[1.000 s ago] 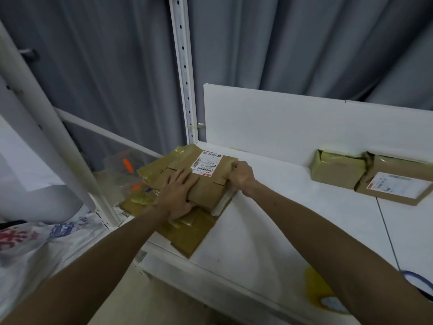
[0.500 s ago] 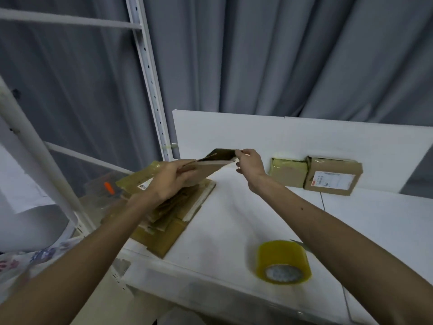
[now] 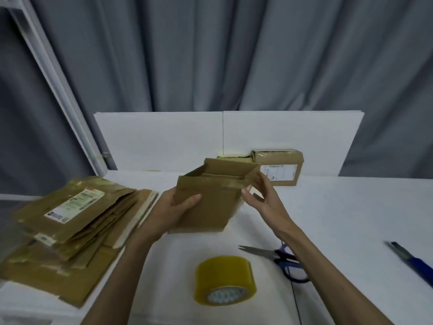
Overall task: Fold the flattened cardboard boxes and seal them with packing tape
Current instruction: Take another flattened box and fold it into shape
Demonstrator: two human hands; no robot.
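Note:
A brown cardboard box (image 3: 210,202) is spread into a square tube with its top flaps up, held above the white table (image 3: 339,212). My left hand (image 3: 173,211) grips its left side, thumb across the front panel. My right hand (image 3: 262,198) holds the box's right corner with thumb and fingers. A stack of flattened boxes (image 3: 77,221) lies at the left. A roll of yellowish packing tape (image 3: 225,280) lies on its side on the table in front of me.
Blue-handled scissors (image 3: 281,256) lie right of the tape. A blue utility knife (image 3: 412,261) sits at the far right. Two sealed boxes (image 3: 278,167) stand against the white back panel (image 3: 164,141). A white rack post (image 3: 58,90) rises at the left before grey curtains.
Both hands lifted one flat box off the stack, brought it to the table's middle and spread it into a tube. The view swung right and down, showing tape, scissors and knife.

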